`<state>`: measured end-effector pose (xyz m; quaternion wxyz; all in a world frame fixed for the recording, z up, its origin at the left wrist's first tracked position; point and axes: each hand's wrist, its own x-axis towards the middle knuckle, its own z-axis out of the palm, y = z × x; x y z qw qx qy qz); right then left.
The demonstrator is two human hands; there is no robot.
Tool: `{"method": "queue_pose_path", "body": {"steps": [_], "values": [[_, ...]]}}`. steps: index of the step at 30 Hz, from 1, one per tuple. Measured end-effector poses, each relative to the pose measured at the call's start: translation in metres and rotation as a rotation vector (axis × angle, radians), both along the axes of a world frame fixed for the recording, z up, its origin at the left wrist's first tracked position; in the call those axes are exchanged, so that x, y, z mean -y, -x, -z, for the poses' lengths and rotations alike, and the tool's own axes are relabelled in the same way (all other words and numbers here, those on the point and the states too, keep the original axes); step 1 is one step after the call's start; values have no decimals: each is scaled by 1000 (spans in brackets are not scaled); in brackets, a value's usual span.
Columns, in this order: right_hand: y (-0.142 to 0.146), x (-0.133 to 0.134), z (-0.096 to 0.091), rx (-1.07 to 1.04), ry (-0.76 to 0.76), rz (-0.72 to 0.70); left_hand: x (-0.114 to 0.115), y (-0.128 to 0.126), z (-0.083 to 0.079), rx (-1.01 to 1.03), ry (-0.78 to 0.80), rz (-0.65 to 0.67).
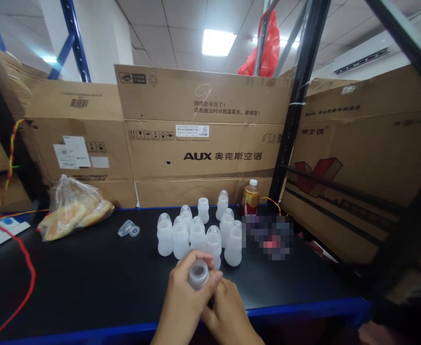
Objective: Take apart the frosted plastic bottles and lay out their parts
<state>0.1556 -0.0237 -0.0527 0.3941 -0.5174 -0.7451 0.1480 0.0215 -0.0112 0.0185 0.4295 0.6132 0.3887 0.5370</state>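
The left grip (183,299) and right grip (228,311) were clamped together on a frosted plastic bottle (198,274), close to the front edge of the black table (88,282) (edged in blue). Just behind stood a cluster of similar bottles (197,235); a plastic bag of round buns (74,213) lay toward the left edge.

"AUX 奥克斯空调" on a cardboard carton (203,103), "25" on its white barcode label (192,131)
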Motion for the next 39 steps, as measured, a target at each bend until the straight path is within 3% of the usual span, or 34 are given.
{"method": "queue_pose_path", "body": {"steps": [5,13,16,21,23,28,34,37,39], "values": [[-1,6,-8,2,80,5,-12,-6,-8,-30,16,37],[-2,8,-24,-30,140,-5,-28,15,-14,-79,55,434],[2,6,-22,-27,161,32,-27,11,-12,-96,38,380],[11,6,-20,-12,166,81,-16,-7,-2,-105,0,-31],[13,5,-18,-11,169,89,-14,-11,0,-101,-1,-84],[11,2,-17,-4,190,73,-21,-2,-9,-65,20,116],[4,0,-27,-63,198,-55,-35,18,-13,-37,85,414],[3,-2,-25,-70,213,-57,-38,18,-10,-22,85,438],[3,-3,-22,-61,225,-39,-35,12,-8,-16,68,369]]}}
